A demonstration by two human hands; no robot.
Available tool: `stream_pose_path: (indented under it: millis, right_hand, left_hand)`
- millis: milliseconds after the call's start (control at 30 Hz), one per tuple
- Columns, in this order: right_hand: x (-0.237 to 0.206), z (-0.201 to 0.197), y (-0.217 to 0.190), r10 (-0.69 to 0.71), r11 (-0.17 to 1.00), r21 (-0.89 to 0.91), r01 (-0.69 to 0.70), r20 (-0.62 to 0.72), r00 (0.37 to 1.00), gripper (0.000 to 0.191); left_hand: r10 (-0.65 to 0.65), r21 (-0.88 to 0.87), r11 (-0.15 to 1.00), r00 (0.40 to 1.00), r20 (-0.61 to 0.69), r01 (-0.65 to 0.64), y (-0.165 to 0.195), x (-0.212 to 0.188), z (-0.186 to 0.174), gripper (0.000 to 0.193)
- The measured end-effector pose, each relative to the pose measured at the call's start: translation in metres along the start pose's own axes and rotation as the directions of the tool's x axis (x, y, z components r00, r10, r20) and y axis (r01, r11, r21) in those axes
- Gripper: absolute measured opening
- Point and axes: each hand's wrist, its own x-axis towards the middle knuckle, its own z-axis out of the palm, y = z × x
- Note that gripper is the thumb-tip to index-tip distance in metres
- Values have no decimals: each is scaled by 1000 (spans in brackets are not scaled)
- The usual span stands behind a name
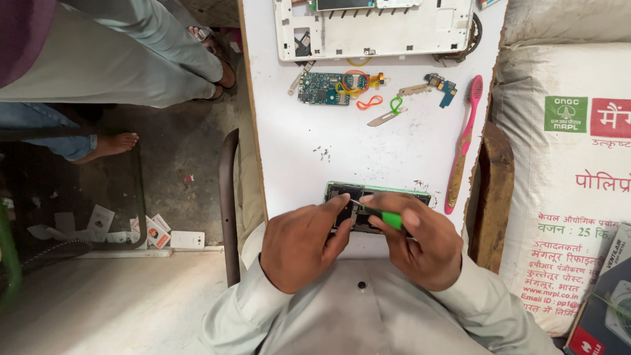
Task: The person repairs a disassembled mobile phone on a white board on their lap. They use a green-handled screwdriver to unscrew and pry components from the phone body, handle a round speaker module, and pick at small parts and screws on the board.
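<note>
We have the opened phone body [376, 200] lying flat at the near edge of the white counter [296, 151], just in front of our chest. Our left hand [303, 244] is closed lightly on its left end, thumb and forefinger pinching the frame to steady it. Our right hand [420, 244] is wrapped around a small green-handled screwdriver [388, 217], its thin tip angled down into the middle of the body.

We judge the body light, stiff and thin, with bare parts inside that would take a scratch or a bend badly, so the frame edges look the safest place to hold (never the exposed middle). The screwdriver is slim and could slip.

Room is tight close to us: the counter's near edge runs under our wrists, and its left edge drops to the floor. Farther out lie a blue circuit board [323, 88], a small connector board [442, 85], an orange rubber band [369, 102] and a pink toothbrush [464, 141] along the right side. Between those and the phone the counter lies open.
</note>
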Motion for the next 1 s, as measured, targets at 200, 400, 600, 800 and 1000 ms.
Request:
stream_pose_path:
  millis: [200,400,600,800,1000]
  right_hand:
    - [15,4,4,-34,999,-30,34,2,999,81]
    - [21,4,2,-64,991,-118,70,47,997,81]
    - [26,3,3,-90,985,-138,99,70,994,79]
    - [28,4,3,-82,991,-104,89,72,994,78]
    - [31,0,0,-104,989,-98,113,90,990,76]
  left_hand:
    - [-41,-9,999,998,45,41,-3,2,2,42]
    - [-67,-41,997,996,60,69,-3,3,5,44]
    - [-85,-64,994,994,66,89,-5,4,4,43]
    - [-111,-79,991,993,29,113,-4,5,5,37]
    - [-100,-140,986,994,-49,93,-5,5,6,35]
